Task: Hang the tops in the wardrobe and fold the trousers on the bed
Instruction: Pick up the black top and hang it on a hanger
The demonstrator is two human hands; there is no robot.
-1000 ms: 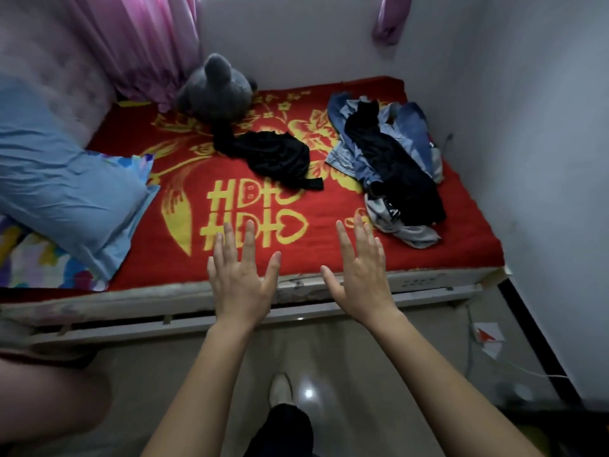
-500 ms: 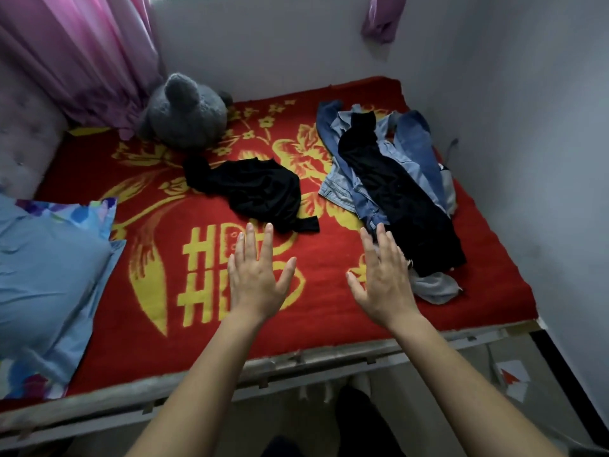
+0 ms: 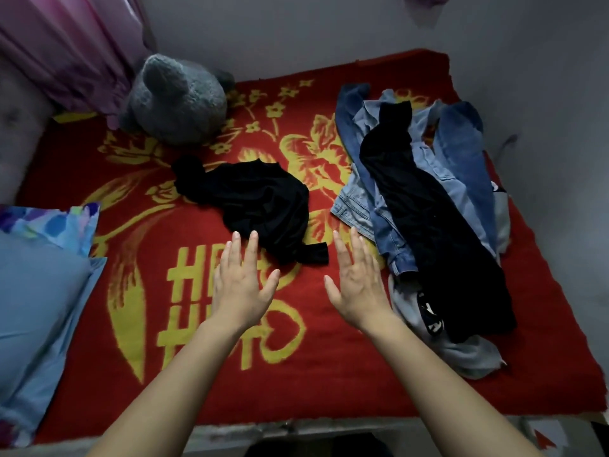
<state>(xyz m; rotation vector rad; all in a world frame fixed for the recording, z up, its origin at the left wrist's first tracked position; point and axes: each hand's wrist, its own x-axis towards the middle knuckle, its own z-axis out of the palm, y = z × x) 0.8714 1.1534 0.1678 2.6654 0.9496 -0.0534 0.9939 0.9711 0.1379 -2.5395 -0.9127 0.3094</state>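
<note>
The person's left hand (image 3: 242, 286) and right hand (image 3: 357, 283) reach out side by side over the bed (image 3: 329, 384), backs up. The fingers (image 3: 252, 249) of both hands are straight and a little spread, holding nothing. Whether the palms touch the red blanket (image 3: 362, 374) cannot be told.

A crumpled black garment (image 3: 253, 202) lies on the blanket in the middle of the bed, just beyond the left fingertips. To the right lies a pile of clothes: blue jeans (image 3: 389, 232) underneath, a long black piece (image 3: 428, 219) stretched over them, and a grey garment (image 3: 461, 354) sticking out at the near end. The right hand is just beside the near edge of the jeans.

A grey plush toy (image 3: 178, 100) sits at the far left of the bed beside a pink curtain (image 3: 66, 44). A blue pillow (image 3: 39, 308) lies at the left edge.
</note>
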